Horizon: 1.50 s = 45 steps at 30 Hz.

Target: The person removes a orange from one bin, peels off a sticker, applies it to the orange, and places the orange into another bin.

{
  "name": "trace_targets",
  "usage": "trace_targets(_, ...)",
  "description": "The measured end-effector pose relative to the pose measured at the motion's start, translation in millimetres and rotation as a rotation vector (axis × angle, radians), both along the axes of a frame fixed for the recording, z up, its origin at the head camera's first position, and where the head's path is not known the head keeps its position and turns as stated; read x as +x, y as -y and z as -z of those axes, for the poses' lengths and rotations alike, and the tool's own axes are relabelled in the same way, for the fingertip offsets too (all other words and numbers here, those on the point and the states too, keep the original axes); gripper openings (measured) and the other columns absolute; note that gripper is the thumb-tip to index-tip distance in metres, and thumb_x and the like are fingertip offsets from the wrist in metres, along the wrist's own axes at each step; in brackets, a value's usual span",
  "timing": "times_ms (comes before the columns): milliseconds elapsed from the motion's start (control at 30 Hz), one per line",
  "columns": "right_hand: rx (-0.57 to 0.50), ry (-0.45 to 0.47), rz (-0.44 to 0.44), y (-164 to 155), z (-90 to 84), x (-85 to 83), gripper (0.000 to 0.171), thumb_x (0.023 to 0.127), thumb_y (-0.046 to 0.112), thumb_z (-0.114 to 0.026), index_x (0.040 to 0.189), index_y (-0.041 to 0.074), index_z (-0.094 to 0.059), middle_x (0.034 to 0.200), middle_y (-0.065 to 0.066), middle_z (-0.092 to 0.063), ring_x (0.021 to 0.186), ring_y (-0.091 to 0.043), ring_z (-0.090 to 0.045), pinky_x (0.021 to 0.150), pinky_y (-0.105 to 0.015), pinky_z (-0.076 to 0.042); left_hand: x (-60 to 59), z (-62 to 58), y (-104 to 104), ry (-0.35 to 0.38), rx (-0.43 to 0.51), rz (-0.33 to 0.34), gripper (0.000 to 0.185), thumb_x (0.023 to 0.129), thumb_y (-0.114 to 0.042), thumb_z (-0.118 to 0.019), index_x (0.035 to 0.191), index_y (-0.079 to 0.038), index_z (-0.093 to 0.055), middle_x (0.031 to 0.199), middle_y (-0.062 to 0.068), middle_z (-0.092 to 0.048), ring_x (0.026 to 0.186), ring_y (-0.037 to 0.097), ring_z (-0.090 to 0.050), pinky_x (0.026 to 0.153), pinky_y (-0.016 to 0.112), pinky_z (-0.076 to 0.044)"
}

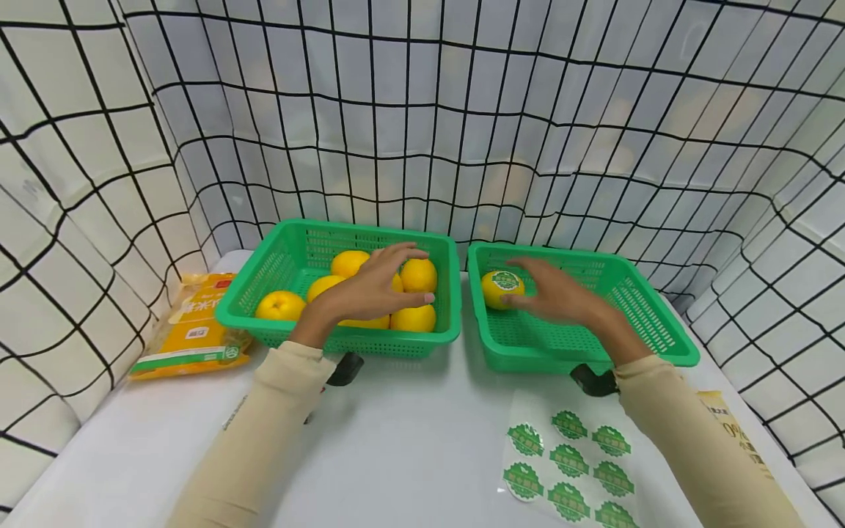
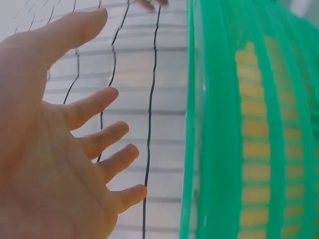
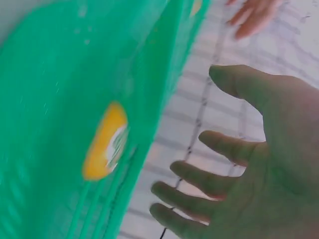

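Observation:
Several yellow-orange round fruits lie in the left green basket. Over that basket hovers my left hand, fingers apart with nothing between them; it partly hides the fruits beneath. In the right green basket sits one yellow-orange fruit bearing a green-and-white round sticker. Just right of this fruit, my right hand is held above the basket, fingers spread and holding nothing. The right wrist view shows the stickered fruit inside the basket, apart from the hand.
A clear sheet of green round stickers lies on the white table at front right. At left lies an orange-yellow packet, and another packet is partly behind the right sleeve. Black netting encloses the back and sides.

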State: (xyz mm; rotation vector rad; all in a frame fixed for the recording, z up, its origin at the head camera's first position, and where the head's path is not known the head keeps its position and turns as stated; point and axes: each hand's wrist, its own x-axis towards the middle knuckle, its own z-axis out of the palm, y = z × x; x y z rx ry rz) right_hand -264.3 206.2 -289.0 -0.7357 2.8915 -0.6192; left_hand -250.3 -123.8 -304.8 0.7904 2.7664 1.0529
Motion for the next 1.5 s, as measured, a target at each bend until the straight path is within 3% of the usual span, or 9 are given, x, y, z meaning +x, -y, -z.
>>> trace_targets(167,-0.119,-0.079,0.035,18.3,14.5,43.7,0.073,0.105,0.042,-0.068,0.163,0.008,-0.038,0.167,-0.022,-0.037,0.155,-0.046,-0.031,0.119,-0.071,-0.031,3.4,6.6,28.9,0.012,0.040,-0.047,0.076,0.101,-0.049,-0.070,0.163,-0.017,-0.039,0.176,0.009,-0.020,0.161,0.037,-0.015,0.124,0.069,-0.023)
trace_targets(333,-0.105,-0.172,0.078,40.3,34.7,64.7,0.081,0.101,0.051,-0.070,0.165,0.015,-0.037,0.171,-0.018,-0.031,0.155,-0.045,-0.032,0.118,-0.072,-0.033,2.3,13.9,44.2,0.046,0.099,-0.056,0.072,0.103,-0.044,-0.069,0.161,-0.015,-0.039,0.172,0.012,-0.025,0.157,0.039,-0.018,0.121,0.069,-0.028)
trace_targets(433,-0.110,-0.185,0.099,50.1,44.5,67.2,0.081,0.101,0.055,-0.067,0.166,0.019,-0.035,0.173,-0.016,-0.028,0.156,-0.044,-0.031,0.120,-0.072,-0.030,2.0,16.8,49.8,0.057,0.110,-0.069,0.070,0.104,-0.044,-0.068,0.160,-0.015,-0.040,0.171,0.013,-0.027,0.156,0.040,-0.019,0.120,0.070,-0.029)
trace_targets(633,-0.159,-0.162,0.116,64.0,59.5,66.9,0.077,0.103,0.056,-0.063,0.165,0.018,-0.038,0.171,-0.020,-0.031,0.156,-0.046,-0.030,0.122,-0.072,-0.026,3.9,19.4,74.8,0.040,0.062,-0.157,0.067,0.106,-0.042,-0.065,0.161,-0.011,-0.042,0.170,0.018,-0.031,0.155,0.044,-0.020,0.120,0.073,-0.025)
trace_targets(867,-0.161,-0.174,0.157,67.6,66.8,67.0,0.072,0.104,0.056,-0.061,0.163,0.018,-0.042,0.170,-0.019,-0.032,0.157,-0.046,-0.028,0.122,-0.072,-0.024,2.3,12.5,114.0,0.086,0.031,-0.245,0.076,0.107,-0.047,-0.063,0.166,-0.011,-0.032,0.173,0.024,-0.019,0.157,0.054,-0.010,0.116,0.081,-0.022)
trace_targets(967,-0.134,-0.177,0.168,69.8,67.0,68.0,0.072,0.104,0.057,-0.060,0.163,0.019,-0.043,0.171,-0.019,-0.030,0.157,-0.046,-0.027,0.122,-0.072,-0.024,3.3,14.1,126.8,0.131,0.007,-0.262,0.080,0.105,-0.051,-0.063,0.167,-0.012,-0.030,0.173,0.028,-0.018,0.156,0.056,-0.013,0.115,0.081,-0.023)
trace_targets(1300,-0.101,-0.201,0.168,68.8,71.4,68.3,0.071,0.105,0.057,-0.058,0.163,0.019,-0.043,0.172,-0.019,-0.029,0.157,-0.044,-0.027,0.124,-0.069,-0.023,2.6,19.7,139.6,0.234,-0.018,-0.241,0.085,0.103,-0.057,-0.064,0.167,-0.015,-0.029,0.171,0.030,-0.019,0.154,0.055,-0.019,0.115,0.080,-0.025)
trace_targets(1400,-0.104,-0.192,0.162,70.1,70.4,69.0,0.072,0.105,0.056,-0.059,0.163,0.018,-0.041,0.172,-0.019,-0.028,0.157,-0.044,-0.026,0.125,-0.068,-0.022,3.8,14.2,141.9,0.245,-0.054,-0.220,0.084,0.104,-0.056,-0.063,0.166,-0.012,-0.029,0.169,0.032,-0.021,0.152,0.055,-0.025,0.113,0.077,-0.031)
trace_targets(1500,-0.109,-0.183,0.169,69.8,69.0,69.6,0.073,0.104,0.056,-0.060,0.164,0.017,-0.040,0.172,-0.019,-0.027,0.158,-0.044,-0.026,0.125,-0.068,-0.021,-3.4,2.7,138.8,0.263,-0.108,-0.163,0.081,0.105,-0.052,-0.063,0.164,-0.007,-0.030,0.166,0.032,-0.026,0.148,0.055,-0.032,0.112,0.074,-0.036)
